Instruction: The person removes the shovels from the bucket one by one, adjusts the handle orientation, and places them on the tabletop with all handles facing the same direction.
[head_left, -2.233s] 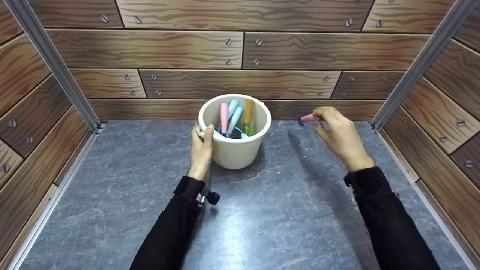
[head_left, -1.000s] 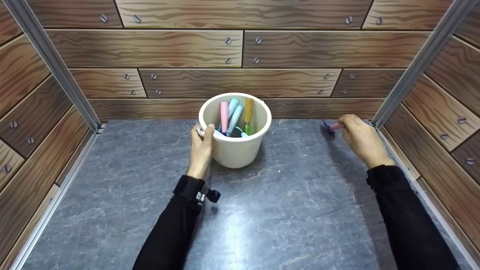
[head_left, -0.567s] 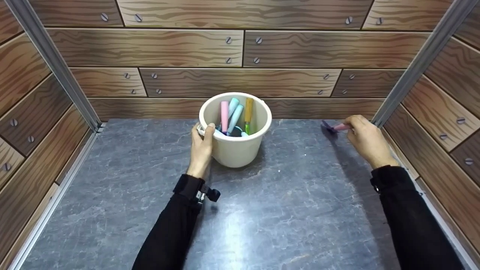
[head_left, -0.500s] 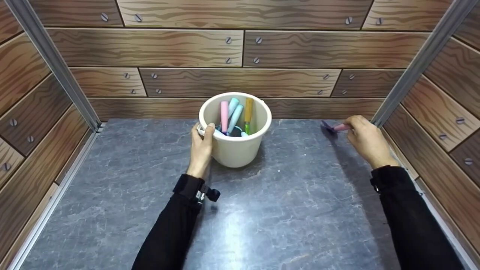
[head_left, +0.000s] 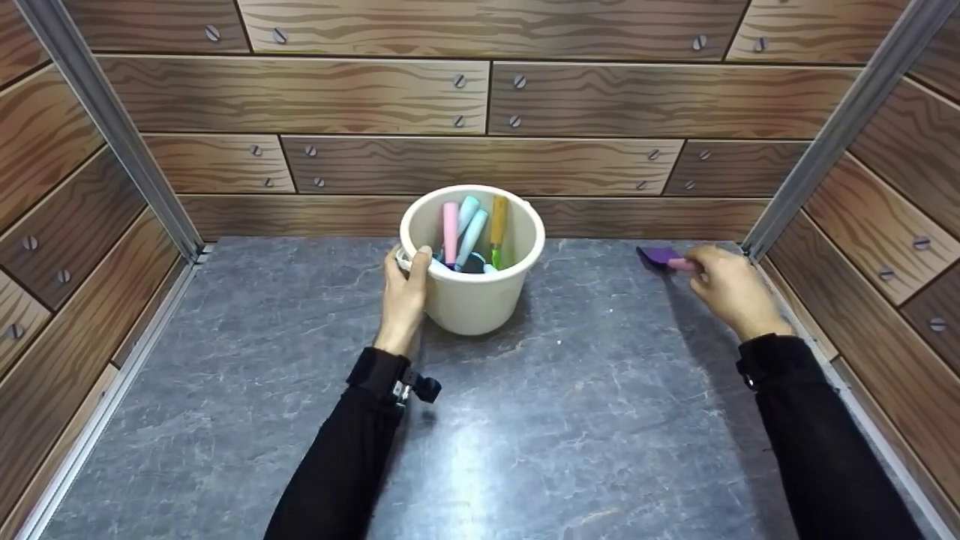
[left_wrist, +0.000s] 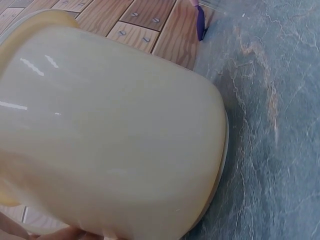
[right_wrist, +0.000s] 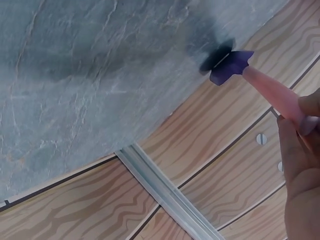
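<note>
A cream bucket (head_left: 480,304) stands toward the back of the table, with pink, light blue and orange handles poking up inside it. My left hand (head_left: 403,300) grips its left rim, thumb over the edge; the bucket wall (left_wrist: 115,115) fills most of the left wrist view. At the far right, my right hand (head_left: 731,289) pinches a small spade-like tool by its pink handle (right_wrist: 272,90). Its flat purple blade (head_left: 658,256) points left, close over the table near the back wall. In the right wrist view the purple blade (right_wrist: 231,67) lies beside its dark shadow.
The grey marbled tabletop (head_left: 570,420) is boxed in by wood-print walls (head_left: 375,97) at the back and sides. Metal corner posts (head_left: 825,127) stand at the back right and back left (head_left: 112,135). The right hand is near the right wall.
My right hand has carried the spade-like tool to the right and down toward the table. Lately its purple blade has turned, showing more of its flat face. The left hand and bucket stay put.
</note>
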